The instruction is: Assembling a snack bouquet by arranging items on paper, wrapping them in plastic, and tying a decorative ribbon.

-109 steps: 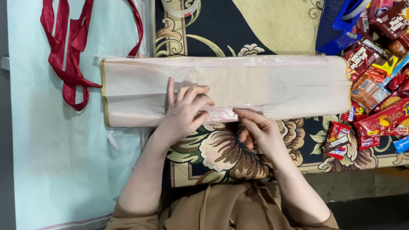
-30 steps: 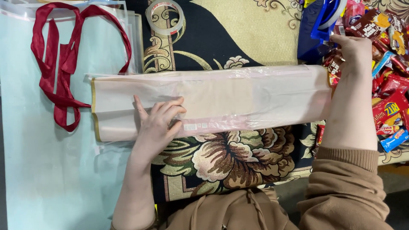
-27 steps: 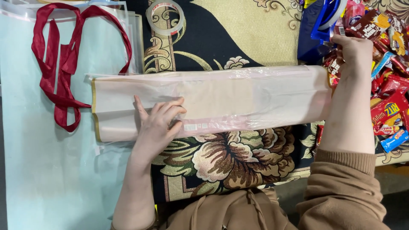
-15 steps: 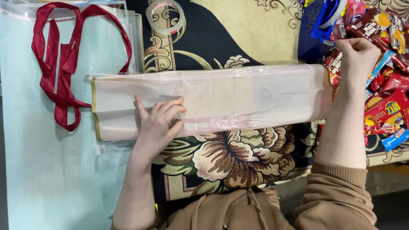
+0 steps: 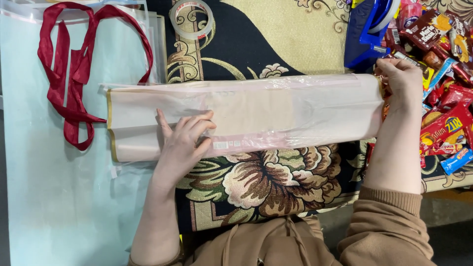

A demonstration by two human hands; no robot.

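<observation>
A long cream wrapping sheet, folded flat with a clear film layer and a gold edge at its left end, lies across the patterned cloth. My left hand rests flat on its left part, fingers spread and pressing it down. My right hand is at the sheet's right end, beside the pile of snack packets. Its fingers are curled, and what they hold is hidden.
A clear tape roll and a blue tape dispenser lie beyond the sheet. A dark red ribbon lies on a pale blue sheet at the left. A floral cloth covers the table toward me.
My right hand went from the sheet's near edge out to the snack pile, then drew back a little to the sheet's right end. My left hand stayed pressed on the sheet.
</observation>
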